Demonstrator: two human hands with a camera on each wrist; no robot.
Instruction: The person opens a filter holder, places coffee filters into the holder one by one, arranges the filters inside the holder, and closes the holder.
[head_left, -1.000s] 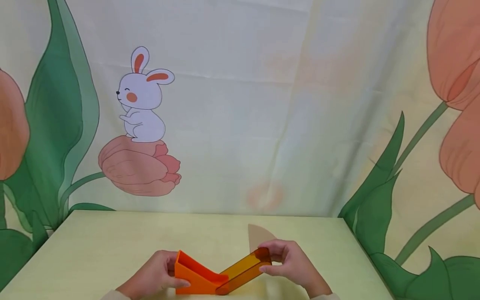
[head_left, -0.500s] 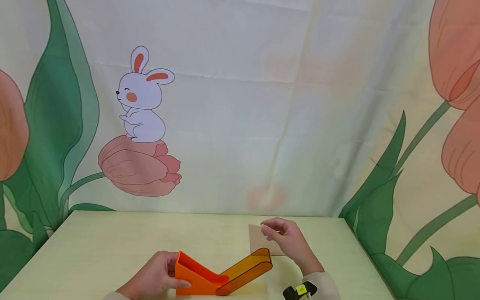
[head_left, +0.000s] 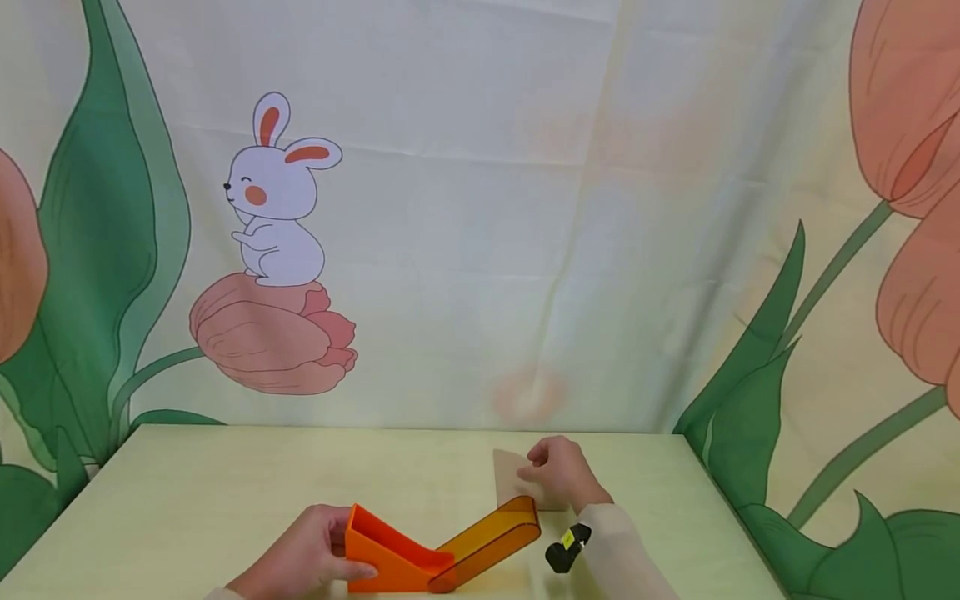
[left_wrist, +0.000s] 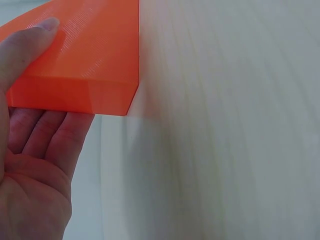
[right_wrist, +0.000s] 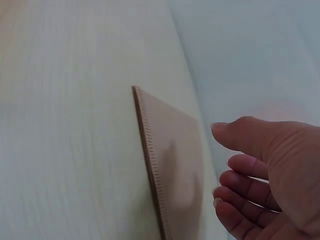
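My left hand [head_left: 311, 546] grips the tall end of an orange plastic box [head_left: 386, 573], thumb on the near face and fingers behind. From the box's low end a translucent amber lid [head_left: 502, 546] tilts up to the right, swung away from the box. In the left wrist view, the thumb presses on the broad orange side of the box [left_wrist: 100, 50]. Loosely bent and holding nothing, my right hand [head_left: 561, 471] is over a thin tan square [head_left: 510, 473]. The right wrist view shows stitch-like marks along the edge of this square [right_wrist: 175, 160].
A pale wood-grain table [head_left: 262, 475] carries everything. Behind it hangs a cloth backdrop [head_left: 450, 250] printed with a rabbit and tulips. A black wrist camera [head_left: 567, 548] sits beside the right sleeve [head_left: 626, 546].
My right hand has let go of the amber lid and moved up and away, over the tan square. The left hand still grips the orange box in the same place.
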